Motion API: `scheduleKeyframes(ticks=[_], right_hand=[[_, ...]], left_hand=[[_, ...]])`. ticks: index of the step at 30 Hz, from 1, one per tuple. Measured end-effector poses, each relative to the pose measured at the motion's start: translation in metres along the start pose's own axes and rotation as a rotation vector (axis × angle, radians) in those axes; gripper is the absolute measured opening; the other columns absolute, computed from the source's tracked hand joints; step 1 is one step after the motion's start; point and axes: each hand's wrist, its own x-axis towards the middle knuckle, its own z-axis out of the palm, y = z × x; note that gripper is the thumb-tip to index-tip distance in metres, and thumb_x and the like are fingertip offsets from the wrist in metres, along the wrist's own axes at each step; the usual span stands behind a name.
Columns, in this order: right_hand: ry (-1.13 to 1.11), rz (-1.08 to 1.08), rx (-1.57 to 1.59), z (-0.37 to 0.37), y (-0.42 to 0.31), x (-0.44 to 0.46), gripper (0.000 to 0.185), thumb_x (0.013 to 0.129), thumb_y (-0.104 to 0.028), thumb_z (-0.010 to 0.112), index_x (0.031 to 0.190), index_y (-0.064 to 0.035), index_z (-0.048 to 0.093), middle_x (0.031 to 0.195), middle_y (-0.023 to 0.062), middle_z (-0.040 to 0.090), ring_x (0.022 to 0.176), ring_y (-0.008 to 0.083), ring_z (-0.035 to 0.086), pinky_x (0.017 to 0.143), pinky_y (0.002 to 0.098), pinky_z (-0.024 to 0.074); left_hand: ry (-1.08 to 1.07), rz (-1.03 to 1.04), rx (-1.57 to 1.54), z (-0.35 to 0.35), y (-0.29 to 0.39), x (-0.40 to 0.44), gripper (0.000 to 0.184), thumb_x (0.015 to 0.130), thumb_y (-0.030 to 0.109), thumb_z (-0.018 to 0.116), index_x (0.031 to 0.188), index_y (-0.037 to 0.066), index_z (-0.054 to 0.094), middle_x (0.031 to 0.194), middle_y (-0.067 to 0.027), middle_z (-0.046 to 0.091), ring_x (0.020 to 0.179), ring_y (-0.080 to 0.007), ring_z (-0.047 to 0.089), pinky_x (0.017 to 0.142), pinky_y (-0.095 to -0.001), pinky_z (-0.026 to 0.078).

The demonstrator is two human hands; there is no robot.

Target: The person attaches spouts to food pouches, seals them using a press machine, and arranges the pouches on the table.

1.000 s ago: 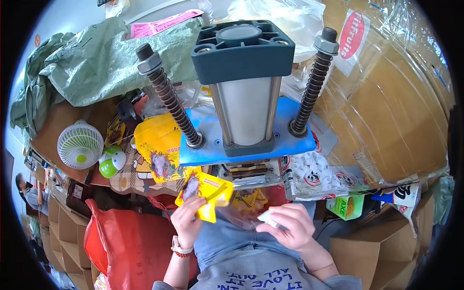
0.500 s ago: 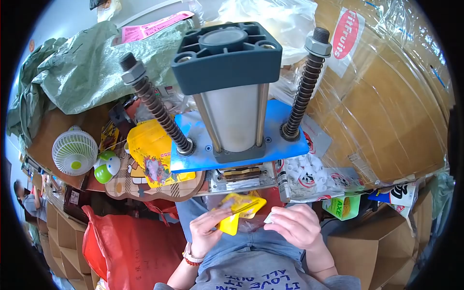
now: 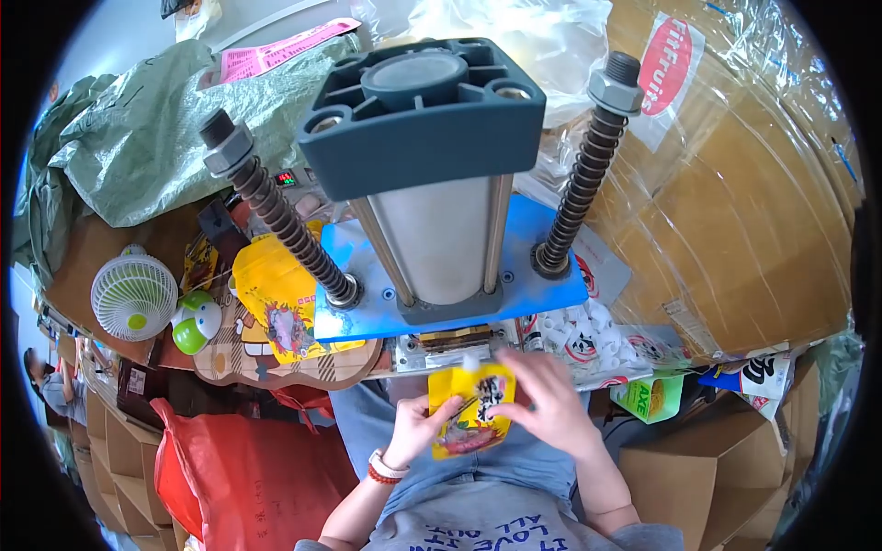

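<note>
A small yellow pouch (image 3: 469,427) with black lettering and a red-toned picture is upright over my lap, its printed face toward me. At its top edge shows a white spout (image 3: 471,364). My left hand (image 3: 423,432) pinches the pouch's left edge, thumb in front. At the opposite edge, my right hand (image 3: 551,404) has its thumb on the pouch and its other fingers near the top corner, slightly blurred. Just beyond the pouch is the metal lower part (image 3: 450,342) of a press with a blue plate (image 3: 367,317).
White spouts (image 3: 579,335) lie in a pile right of the press. Yellow pouches (image 3: 276,285) rest on a patterned board (image 3: 220,358) at left, beside a small fan (image 3: 135,296). A red bag (image 3: 248,477) stands left of my legs, a cardboard box (image 3: 707,459) right.
The pouch has turned from folded and tilted to upright and face-on. The small white piece from my right fingertips is no longer there; a white spout shows at the pouch's top.
</note>
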Motion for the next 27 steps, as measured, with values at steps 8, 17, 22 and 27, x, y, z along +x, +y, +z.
scheduleKeyframes(ticks=[8, 17, 22, 27], right_hand=[[0.132, 0.345, -0.339, -0.003, 0.067, -0.01, 0.03, 0.094, -0.017, 0.064, 0.118, 0.0004, 0.062, 0.121, 0.0178, 0.062, 0.104, 0.0369, 0.06, 0.092, 0.0427, 0.0481], [-0.067, 0.492, -0.231, 0.001, 0.075, -0.031, 0.036, 0.087, -0.006, 0.063, 0.123, -0.0006, 0.059, 0.124, 0.0197, 0.06, 0.112, 0.0409, 0.058, 0.096, 0.0454, 0.0468], [-0.185, 0.508, -0.158, -0.005, 0.079, -0.031, 0.032, 0.083, -0.004, 0.065, 0.115, -0.004, 0.062, 0.117, 0.0153, 0.063, 0.113, 0.0376, 0.058, 0.094, 0.0458, 0.0477], [-0.04, 0.429, -0.246, -0.016, 0.074, -0.026, 0.025, 0.082, -0.006, 0.069, 0.107, -0.0053, 0.063, 0.109, 0.0126, 0.065, 0.107, 0.0338, 0.059, 0.09, 0.0429, 0.0482]], left_hand=[[0.091, -0.374, -0.865, -0.01, 0.015, 0.043, 0.024, 0.094, 0.013, 0.07, 0.107, -0.007, 0.069, 0.1, -0.011, 0.074, 0.085, -0.0142, 0.071, 0.075, -0.0281, 0.058], [-0.001, -0.311, -0.1, -0.043, 0.023, 0.043, 0.035, 0.094, 0.025, 0.071, 0.109, -0.006, 0.068, 0.098, -0.0095, 0.075, 0.08, -0.0178, 0.071, 0.071, -0.0305, 0.056], [0.521, 0.108, 1.274, -0.111, -0.033, 0.026, 0.06, 0.085, 0.033, 0.076, 0.133, 0.003, 0.056, 0.138, -0.0186, 0.055, 0.13, -0.0357, 0.049, 0.115, -0.0513, 0.029], [0.369, 0.299, 1.006, -0.116, -0.047, -0.017, 0.048, 0.076, 0.006, 0.075, 0.123, 0.007, 0.065, 0.128, -0.0111, 0.066, 0.125, -0.0292, 0.059, 0.109, -0.0457, 0.044]])
